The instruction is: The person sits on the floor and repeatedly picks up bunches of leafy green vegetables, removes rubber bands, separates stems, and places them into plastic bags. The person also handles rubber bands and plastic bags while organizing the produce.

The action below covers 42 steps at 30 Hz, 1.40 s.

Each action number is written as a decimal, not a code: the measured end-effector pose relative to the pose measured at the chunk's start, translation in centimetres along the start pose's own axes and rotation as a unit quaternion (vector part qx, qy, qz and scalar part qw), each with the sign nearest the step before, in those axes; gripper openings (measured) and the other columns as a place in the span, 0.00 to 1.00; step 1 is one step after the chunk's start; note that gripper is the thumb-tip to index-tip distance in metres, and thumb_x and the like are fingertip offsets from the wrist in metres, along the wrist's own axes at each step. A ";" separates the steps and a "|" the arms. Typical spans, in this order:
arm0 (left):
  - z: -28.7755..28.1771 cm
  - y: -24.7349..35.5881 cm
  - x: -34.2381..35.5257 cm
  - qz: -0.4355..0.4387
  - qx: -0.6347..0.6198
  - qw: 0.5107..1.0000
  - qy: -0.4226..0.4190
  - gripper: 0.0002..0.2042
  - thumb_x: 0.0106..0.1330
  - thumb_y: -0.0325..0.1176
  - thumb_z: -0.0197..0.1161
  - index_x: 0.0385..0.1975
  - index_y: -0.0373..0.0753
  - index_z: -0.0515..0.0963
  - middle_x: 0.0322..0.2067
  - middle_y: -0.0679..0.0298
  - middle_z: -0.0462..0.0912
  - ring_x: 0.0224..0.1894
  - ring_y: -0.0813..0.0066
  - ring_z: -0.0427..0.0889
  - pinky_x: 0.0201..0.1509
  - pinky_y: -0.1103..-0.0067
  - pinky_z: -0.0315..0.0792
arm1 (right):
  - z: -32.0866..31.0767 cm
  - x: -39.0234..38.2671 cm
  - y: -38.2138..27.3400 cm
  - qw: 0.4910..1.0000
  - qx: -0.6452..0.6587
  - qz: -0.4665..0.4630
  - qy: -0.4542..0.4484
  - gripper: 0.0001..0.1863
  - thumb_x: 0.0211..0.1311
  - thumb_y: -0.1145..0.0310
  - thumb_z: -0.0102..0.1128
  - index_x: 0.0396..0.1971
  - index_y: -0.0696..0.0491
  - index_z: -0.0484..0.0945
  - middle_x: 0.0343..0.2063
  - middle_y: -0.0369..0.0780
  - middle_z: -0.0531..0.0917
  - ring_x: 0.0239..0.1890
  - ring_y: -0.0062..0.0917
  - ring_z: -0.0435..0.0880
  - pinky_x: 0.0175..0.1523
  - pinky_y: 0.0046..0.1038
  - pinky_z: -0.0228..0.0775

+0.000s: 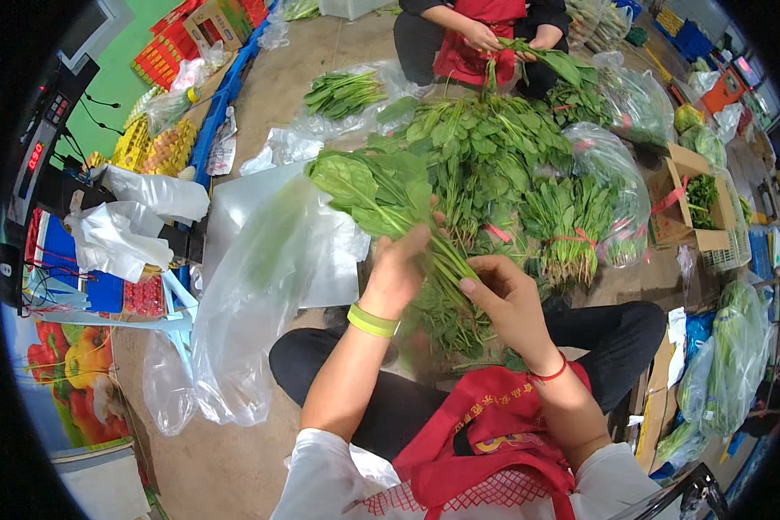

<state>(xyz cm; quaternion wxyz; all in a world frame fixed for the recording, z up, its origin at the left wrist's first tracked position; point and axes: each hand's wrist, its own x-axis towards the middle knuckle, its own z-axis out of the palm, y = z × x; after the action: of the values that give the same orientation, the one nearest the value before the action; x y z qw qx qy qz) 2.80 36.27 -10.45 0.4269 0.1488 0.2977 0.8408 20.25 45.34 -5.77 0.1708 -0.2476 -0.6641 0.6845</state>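
A bunch of long-stemmed leafy greens (368,195) slants across the middle, its broad leaves up to the left and stems down to the right. My left hand (399,264) is closed around the bunch below the leaves. At the stem ends, my right hand (510,299) has thumb and fingers closed on the stems. Just beyond my hands lies a large heap of loose greens (485,139). To its right are bundles of greens (572,221) bound with red tape. A clear plastic bag (251,312) lies left of my left arm, partly over a flat silvery plate (234,208).
Across the heap a co-worker (481,39) in a red apron handles greens. Bagged greens (611,178) and a cardboard box (672,208) lie to the right. A stand with plastic bags (117,234) and a lit display (35,156) is at the left.
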 end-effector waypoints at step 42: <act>-0.4 -0.7 0.7 0.023 -0.016 0.991 0.128 0.19 0.62 0.20 0.65 0.54 0.34 0.77 0.45 0.59 0.84 0.48 0.67 0.82 0.57 0.69 0.77 | -2.4 -3.5 -1.8 0.946 0.173 -0.185 0.202 0.09 0.81 0.63 0.44 0.47 0.52 0.60 0.36 0.46 0.82 0.35 0.27 0.84 0.36 0.27 0.81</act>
<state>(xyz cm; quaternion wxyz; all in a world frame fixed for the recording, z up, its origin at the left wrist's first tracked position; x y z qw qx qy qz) 2.61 37.00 -11.25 0.3682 0.0398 0.3327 0.8673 24.33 45.46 -3.57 0.4650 -0.2201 -0.5212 0.6809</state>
